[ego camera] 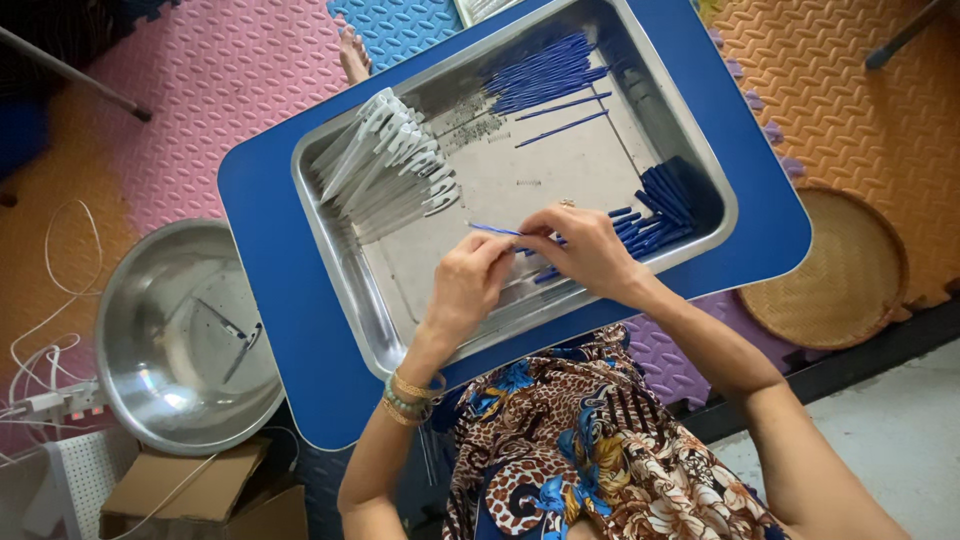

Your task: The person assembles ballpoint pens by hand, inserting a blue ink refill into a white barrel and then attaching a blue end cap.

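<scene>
I count one steel tray, one blue table, one round steel basin, one woven basket, two cardboard boxes; pen parts too many to count.

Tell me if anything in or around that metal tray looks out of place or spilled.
Mostly orderly. Inside the metal tray, two blue refills lie loose and askew, apart from the main blue bundle. A few finished pens lie scattered in the steel bowl. Nothing looks damaged.
</scene>
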